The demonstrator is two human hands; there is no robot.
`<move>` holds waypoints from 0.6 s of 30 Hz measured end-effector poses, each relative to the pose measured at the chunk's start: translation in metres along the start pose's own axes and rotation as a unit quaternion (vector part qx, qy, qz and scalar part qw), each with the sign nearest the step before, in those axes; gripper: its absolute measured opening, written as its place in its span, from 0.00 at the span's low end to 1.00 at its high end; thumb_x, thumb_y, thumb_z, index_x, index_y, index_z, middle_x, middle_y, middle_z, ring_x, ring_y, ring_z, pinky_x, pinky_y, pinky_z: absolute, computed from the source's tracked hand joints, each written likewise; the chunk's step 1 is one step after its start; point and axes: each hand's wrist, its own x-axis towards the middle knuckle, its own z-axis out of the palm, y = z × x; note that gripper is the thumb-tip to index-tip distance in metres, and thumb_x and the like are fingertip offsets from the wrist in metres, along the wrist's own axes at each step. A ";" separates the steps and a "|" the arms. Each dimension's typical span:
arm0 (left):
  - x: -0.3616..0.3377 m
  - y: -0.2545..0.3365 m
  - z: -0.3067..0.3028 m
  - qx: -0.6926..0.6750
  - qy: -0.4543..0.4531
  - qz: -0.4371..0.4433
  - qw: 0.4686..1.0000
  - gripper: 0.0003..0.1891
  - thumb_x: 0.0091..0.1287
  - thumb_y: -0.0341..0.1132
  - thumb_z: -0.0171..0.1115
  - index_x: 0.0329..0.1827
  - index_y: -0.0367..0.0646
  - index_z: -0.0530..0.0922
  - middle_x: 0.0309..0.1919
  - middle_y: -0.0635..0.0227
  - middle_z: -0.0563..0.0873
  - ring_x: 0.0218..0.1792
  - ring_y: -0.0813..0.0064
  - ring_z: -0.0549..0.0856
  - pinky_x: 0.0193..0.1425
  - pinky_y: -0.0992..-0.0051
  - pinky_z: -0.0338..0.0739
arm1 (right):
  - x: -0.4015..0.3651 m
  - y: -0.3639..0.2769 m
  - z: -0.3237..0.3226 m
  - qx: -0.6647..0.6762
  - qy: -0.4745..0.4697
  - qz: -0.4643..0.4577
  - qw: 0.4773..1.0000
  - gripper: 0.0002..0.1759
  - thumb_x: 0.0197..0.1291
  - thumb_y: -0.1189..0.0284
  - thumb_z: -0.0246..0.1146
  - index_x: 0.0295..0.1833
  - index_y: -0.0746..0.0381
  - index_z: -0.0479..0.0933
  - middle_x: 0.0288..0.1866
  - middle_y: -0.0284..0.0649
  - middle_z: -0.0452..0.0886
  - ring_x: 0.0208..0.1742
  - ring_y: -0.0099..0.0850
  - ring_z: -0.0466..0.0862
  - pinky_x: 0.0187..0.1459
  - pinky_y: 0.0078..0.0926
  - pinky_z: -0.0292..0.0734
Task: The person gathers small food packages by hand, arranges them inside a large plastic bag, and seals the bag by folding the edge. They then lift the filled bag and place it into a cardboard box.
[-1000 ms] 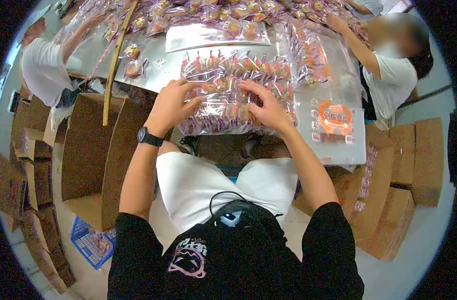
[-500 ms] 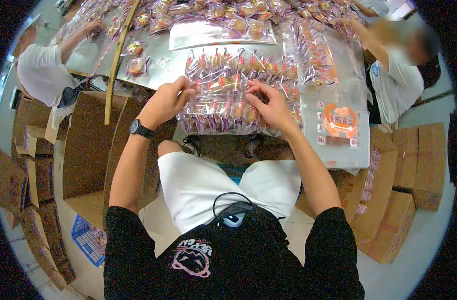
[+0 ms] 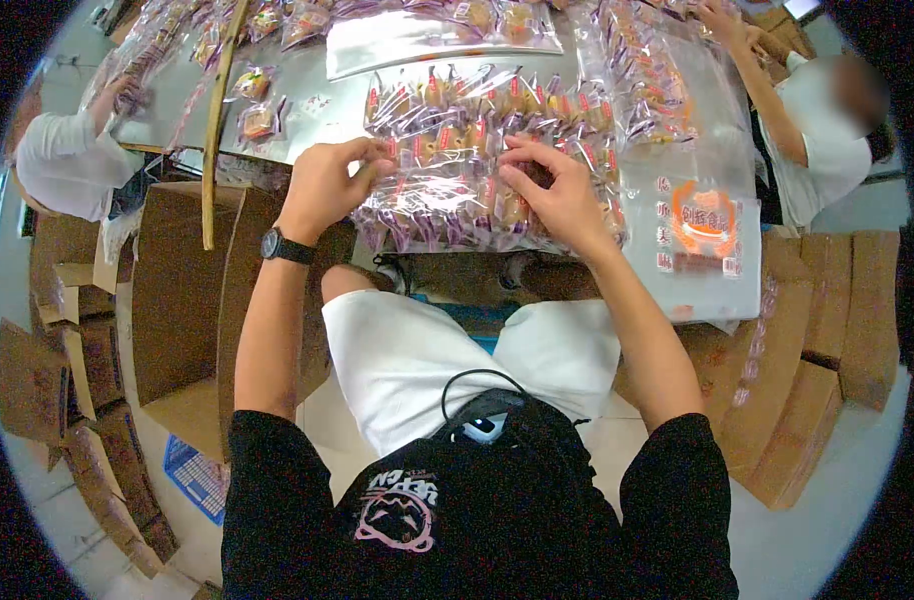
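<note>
A large clear plastic bag (image 3: pixel 442 190) lies at the table's near edge, packed with rows of small wrapped pastries in purple-edged wrappers with red labels. My left hand (image 3: pixel 327 188), with a black watch on its wrist, is at the bag's left side, its thumb and forefinger curved and apart. Over the bag's right part is my right hand (image 3: pixel 559 192), palm inward, thumb and fingers also apart. Both sets of fingertips are at or just above the plastic; contact cannot be made out.
Flat printed bags (image 3: pixel 702 230) lie to the right, beside another filled bag (image 3: pixel 642 85). White sheets (image 3: pixel 442 45) and loose wrapped pastries (image 3: pixel 260 120) lie beyond. A wooden strip (image 3: pixel 217 130) crosses the left. Cardboard boxes (image 3: pixel 182 300) stand both sides. Co-workers (image 3: pixel 67 165) work at each end.
The view has tilted, so the table sits higher in the picture. My hands stay over the same bag, with fingers slightly shifted. The right co-worker's arm has moved.
</note>
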 end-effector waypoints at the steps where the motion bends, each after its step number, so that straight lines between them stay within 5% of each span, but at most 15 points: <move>1: -0.002 0.000 0.001 0.031 0.015 0.002 0.999 0.12 0.64 0.40 0.74 0.38 0.39 0.85 0.38 0.57 0.92 0.35 0.63 0.91 0.39 0.68 0.83 | 0.000 0.002 0.001 -0.002 0.002 -0.005 1.000 0.14 0.62 0.65 0.71 0.49 0.61 0.88 0.62 0.52 0.85 0.70 0.45 0.80 0.70 0.39 0.73; 5: -0.008 0.000 0.003 0.099 0.148 -0.058 0.982 0.18 0.56 0.48 0.80 0.33 0.41 0.87 0.30 0.62 0.91 0.29 0.70 0.89 0.37 0.72 0.81 | -0.001 0.002 0.002 -0.017 0.007 -0.019 1.000 0.14 0.63 0.64 0.71 0.50 0.61 0.87 0.63 0.51 0.85 0.70 0.45 0.80 0.71 0.40 0.73; 8: -0.012 0.009 0.001 -0.024 0.052 -0.262 0.963 0.21 0.55 0.51 0.82 0.31 0.41 0.86 0.26 0.64 0.89 0.27 0.77 0.86 0.35 0.75 0.78 | -0.002 0.003 0.005 -0.014 0.015 -0.023 1.000 0.14 0.63 0.66 0.71 0.50 0.60 0.87 0.64 0.50 0.84 0.71 0.45 0.80 0.71 0.40 0.72; 13: -0.042 -0.025 -0.003 -0.303 -0.010 -0.309 0.902 0.16 0.70 0.46 0.71 0.40 0.39 0.88 0.32 0.74 0.89 0.26 0.87 0.79 0.29 0.84 0.70 | -0.002 0.001 0.005 -0.016 0.016 -0.023 0.999 0.13 0.62 0.68 0.71 0.50 0.61 0.86 0.64 0.49 0.85 0.71 0.45 0.79 0.71 0.40 0.72; 18: -0.051 -0.019 -0.018 -0.337 -0.013 -0.324 0.884 0.14 0.72 0.42 0.70 0.45 0.39 0.88 0.35 0.74 0.89 0.33 0.86 0.82 0.34 0.83 0.73 | -0.003 -0.002 0.009 -0.028 0.019 -0.028 0.999 0.12 0.62 0.69 0.71 0.50 0.61 0.86 0.63 0.48 0.85 0.70 0.45 0.80 0.71 0.39 0.72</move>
